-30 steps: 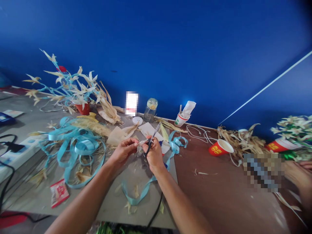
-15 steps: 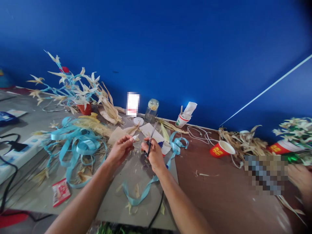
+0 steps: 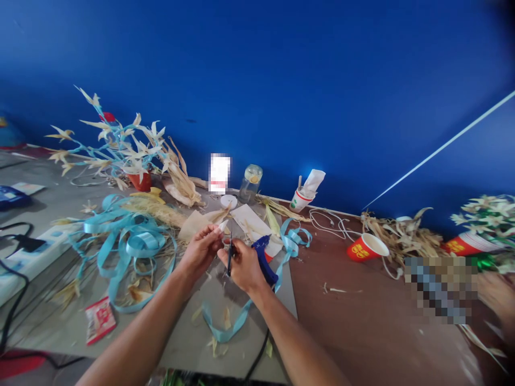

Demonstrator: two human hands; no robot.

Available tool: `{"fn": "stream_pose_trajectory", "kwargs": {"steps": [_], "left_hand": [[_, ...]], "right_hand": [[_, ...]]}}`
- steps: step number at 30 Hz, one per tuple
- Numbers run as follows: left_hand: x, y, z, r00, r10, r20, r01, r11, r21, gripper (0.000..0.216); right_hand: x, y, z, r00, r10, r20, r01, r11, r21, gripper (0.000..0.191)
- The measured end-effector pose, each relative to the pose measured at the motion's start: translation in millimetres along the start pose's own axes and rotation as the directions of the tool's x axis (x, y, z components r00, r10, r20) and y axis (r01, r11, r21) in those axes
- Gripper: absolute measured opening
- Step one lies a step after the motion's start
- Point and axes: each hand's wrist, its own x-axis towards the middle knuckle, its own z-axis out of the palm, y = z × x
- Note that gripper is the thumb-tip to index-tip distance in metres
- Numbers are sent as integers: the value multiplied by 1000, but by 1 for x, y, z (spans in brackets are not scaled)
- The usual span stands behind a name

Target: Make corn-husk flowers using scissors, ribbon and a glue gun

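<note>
In my left hand (image 3: 201, 248) a small pale piece of corn husk (image 3: 221, 227) is pinched between thumb and fingertips. My right hand (image 3: 243, 265) is closed around black-handled scissors (image 3: 230, 257), whose blades point up and away from me, close beside the husk. The two hands nearly touch. Just behind my right hand lies a blue glue gun (image 3: 263, 257), partly hidden by that hand. A light blue ribbon (image 3: 235, 324) curls on the grey board below my hands. Farther back are a white paper sheet (image 3: 248, 217) and loose husks.
On the left, a tangle of blue ribbon (image 3: 145, 242), a power strip (image 3: 36, 257) and a red packet (image 3: 100, 320). A husk-flower branch arrangement (image 3: 116, 142), glass jar (image 3: 250, 185) and white cup (image 3: 301, 200) stand along the wall. Right: a red paper cup (image 3: 367, 247) and another person's blurred hand (image 3: 497, 295).
My right hand has moved left with the scissors, bringing them up to the husk in my left hand. More of the blue glue gun now shows.
</note>
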Motion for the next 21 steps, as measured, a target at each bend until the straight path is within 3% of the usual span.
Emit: {"fn": "stream_pose_trajectory", "kwargs": {"steps": [3, 15, 18, 21], "left_hand": [[-2, 1, 2, 1000, -11, -1, 10, 1000, -27, 19], [0, -4, 2, 998, -51, -34, 49, 996, -76, 20], [0, -2, 3, 998, -52, -27, 50, 996, -80, 20], [0, -2, 2, 999, -9, -36, 8, 1000, -9, 21]], "right_hand": [[-2, -5, 0, 999, -32, 12, 33, 994, -101, 17], [-3, -10, -1, 994, -108, 28, 111, 973, -204, 14], [-1, -7, 1, 996, -81, 21, 83, 986, -144, 15], [4, 1, 0, 999, -4, -42, 8, 996, 84, 23]]}}
